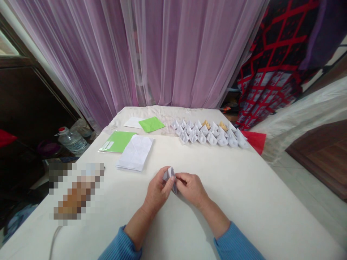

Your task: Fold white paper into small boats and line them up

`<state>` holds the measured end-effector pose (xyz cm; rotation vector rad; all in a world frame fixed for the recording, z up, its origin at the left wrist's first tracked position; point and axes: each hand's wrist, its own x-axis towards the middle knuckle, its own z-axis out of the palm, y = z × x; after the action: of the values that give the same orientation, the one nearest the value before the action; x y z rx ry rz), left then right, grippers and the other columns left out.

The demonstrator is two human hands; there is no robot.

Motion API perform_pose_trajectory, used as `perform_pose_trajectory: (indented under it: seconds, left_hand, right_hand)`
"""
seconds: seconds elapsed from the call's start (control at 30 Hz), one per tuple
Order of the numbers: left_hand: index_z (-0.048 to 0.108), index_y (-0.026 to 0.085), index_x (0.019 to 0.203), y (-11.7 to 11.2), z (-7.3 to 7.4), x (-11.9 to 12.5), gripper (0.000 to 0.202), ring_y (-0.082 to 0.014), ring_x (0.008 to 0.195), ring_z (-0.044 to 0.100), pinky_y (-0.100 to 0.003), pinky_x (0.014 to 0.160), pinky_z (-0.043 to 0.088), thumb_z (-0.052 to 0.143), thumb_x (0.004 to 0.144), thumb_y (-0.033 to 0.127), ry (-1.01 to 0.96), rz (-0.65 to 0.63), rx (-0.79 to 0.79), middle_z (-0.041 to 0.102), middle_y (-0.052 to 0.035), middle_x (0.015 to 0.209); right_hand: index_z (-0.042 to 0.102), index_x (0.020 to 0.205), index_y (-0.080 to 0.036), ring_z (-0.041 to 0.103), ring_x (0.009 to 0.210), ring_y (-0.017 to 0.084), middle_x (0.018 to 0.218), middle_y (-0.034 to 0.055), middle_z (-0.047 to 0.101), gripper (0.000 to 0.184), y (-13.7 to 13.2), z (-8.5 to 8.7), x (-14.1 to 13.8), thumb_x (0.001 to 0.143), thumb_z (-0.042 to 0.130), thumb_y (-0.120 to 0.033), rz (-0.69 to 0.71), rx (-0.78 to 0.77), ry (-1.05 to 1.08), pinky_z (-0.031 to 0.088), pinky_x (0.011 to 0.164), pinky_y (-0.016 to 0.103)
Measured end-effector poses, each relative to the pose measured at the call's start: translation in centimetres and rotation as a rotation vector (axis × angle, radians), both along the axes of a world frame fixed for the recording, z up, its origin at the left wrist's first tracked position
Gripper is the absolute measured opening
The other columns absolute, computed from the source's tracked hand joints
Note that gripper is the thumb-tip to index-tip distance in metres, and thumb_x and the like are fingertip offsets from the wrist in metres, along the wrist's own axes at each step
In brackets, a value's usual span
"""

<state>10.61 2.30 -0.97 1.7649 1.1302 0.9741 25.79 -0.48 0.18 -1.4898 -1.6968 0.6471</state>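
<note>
Above the middle of the white table, both hands meet on a small piece of folded white paper (170, 173). My left hand (158, 187) is closed round its left side, the thumb lying over the front. With fingers bent, my right hand (191, 186) pinches the paper's right edge. One point of the fold sticks up between the hands and another hangs below them. The fingers hide part of its shape. To the left lies a stack of white paper sheets (135, 153). Farther back on the right stand rows of folded paper boats (202, 136), mostly white, a few yellow.
A green packet (119, 141) and a green sheet (151, 124) lie on the table (244, 195) at the left and back. A blurred-out object (78, 193) with a cable is near the left edge. A red sheet (257, 141) hangs at the right edge; a water bottle (72, 140) stands off the left side.
</note>
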Motion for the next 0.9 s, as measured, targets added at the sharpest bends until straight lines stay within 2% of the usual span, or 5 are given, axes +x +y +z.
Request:
perform_pose_trajectory:
  seconds: [0.23, 0.33, 0.5, 0.7, 0.9]
  left_hand:
    - [0.044, 0.018, 0.134, -0.3, 0.5, -0.3, 0.047, -0.0237, 0.126, 0.05, -0.043, 0.107, 0.041, 0.052, 0.089, 0.026, 0.179, 0.144, 0.511, 0.055, -0.0151, 0.132]
    - [0.049, 0.017, 0.122, -0.5, 1.0, -0.3, 0.036, -0.0221, 0.11, 0.059, -0.039, 0.096, 0.048, 0.051, 0.087, 0.025, 0.18, 0.229, 0.535, 0.062, -0.013, 0.115]
    - [0.05, 0.022, 0.103, -0.8, 2.0, -0.1, 0.019, -0.0129, 0.06, 0.061, -0.023, 0.058, 0.045, 0.049, 0.085, 0.027, 0.303, 0.238, 0.192, 0.063, 0.0033, 0.072]
    - [0.05, 0.022, 0.067, -0.7, 2.1, 0.0, 0.023, -0.0112, 0.055, 0.056, -0.023, 0.054, 0.03, 0.052, 0.088, 0.032, 0.574, 0.237, 0.206, 0.059, 0.0045, 0.057]
    - [0.054, 0.021, 0.066, -0.8, 1.9, -0.1, 0.021, -0.0112, 0.057, 0.058, -0.024, 0.055, 0.029, 0.055, 0.086, 0.029, 0.694, 0.234, 0.298, 0.064, 0.0031, 0.06]
  right_hand:
    - [0.062, 0.066, -0.019, 0.052, 0.055, 0.011, 0.059, -0.0003, 0.061, 0.025, -0.6, 0.7, -0.9, 0.088, 0.049, -0.017, -0.143, 0.444, -0.358, 0.032, 0.059, 0.024]
    - [0.063, 0.071, -0.019, 0.055, 0.058, 0.012, 0.061, 0.0005, 0.063, 0.025, -0.9, 1.2, -1.3, 0.092, 0.051, -0.019, -0.176, 0.581, -0.431, 0.034, 0.063, 0.026]
    - [0.063, 0.072, -0.02, 0.057, 0.062, 0.013, 0.062, 0.0006, 0.064, 0.024, -1.0, 1.2, -1.6, 0.093, 0.052, -0.019, -0.21, 0.629, -0.473, 0.036, 0.066, 0.026]
    - [0.064, 0.08, -0.02, 0.057, 0.062, 0.013, 0.067, 0.0004, 0.065, 0.017, -0.7, 0.8, -1.4, 0.092, 0.052, -0.022, -0.275, 0.565, -0.523, 0.034, 0.063, 0.026]
    - [0.059, 0.067, -0.02, 0.053, 0.056, 0.012, 0.061, -0.0009, 0.062, 0.021, -0.6, 0.2, -1.4, 0.087, 0.053, -0.02, -0.289, 0.439, -0.548, 0.028, 0.059, 0.027]
